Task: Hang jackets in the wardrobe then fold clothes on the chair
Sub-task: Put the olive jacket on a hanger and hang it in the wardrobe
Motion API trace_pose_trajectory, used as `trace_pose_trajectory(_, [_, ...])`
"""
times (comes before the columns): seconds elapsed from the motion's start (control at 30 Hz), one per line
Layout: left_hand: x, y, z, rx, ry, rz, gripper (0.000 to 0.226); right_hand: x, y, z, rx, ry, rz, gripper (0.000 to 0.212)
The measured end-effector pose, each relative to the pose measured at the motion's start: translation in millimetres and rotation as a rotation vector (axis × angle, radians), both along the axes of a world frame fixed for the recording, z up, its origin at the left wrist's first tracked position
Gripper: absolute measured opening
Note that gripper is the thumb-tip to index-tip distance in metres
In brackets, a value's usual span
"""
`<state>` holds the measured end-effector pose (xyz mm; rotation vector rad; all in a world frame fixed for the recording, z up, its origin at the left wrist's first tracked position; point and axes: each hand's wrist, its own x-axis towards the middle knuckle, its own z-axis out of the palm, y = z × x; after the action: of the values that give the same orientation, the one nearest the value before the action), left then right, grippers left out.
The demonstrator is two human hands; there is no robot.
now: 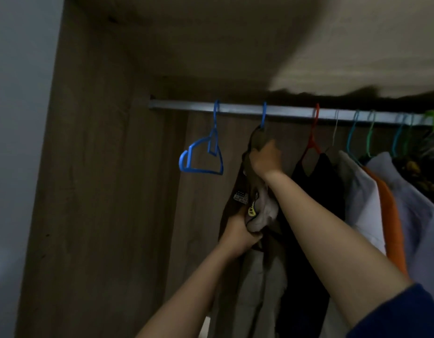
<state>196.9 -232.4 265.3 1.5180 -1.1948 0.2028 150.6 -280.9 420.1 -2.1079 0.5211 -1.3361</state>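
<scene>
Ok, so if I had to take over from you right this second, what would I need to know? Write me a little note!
Left hand: grips the lower front of the brown jacket.
Right hand: grips the jacket's collar, just under its blue hanger.
That hanger's hook is over the wardrobe rail, between an empty blue hanger and a black garment.
Done: this jacket looks hung.
Left: let go, hang any other jackets, then fold the clothes on the chair, which is not in view.
</scene>
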Motion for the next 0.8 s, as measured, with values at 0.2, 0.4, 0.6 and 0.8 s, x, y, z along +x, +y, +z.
trace_pose_trajectory(0.2, [2.9, 33.2, -25.1, 0.154, 0.095, -0.140, 0.079, -5.4, 20.7, 2.6, -0.470, 0.178, -0.252, 0.053])
trace_pose_trajectory(0.4, [36.9, 80.2, -55.9, 0.269, 0.111, -0.075, 0.105, 2.3, 58.9, 32.8, -0.281, 0.143, 0.035, 0.041])
trace_pose_trajectory(0.6, [46.6, 103.8, -48.6, -0.107, 0.320, 0.011, 0.075, 20.6, 106.5, 41.4, -0.211, 0.127, 0.251, 0.035])
trace_pose_trajectory(0.8, [34.4, 114.6, 18.9, -0.443, 0.817, -0.137, 0.048, 36.9, 125.3, 28.9, -0.177, 0.432, 0.194, 0.035])
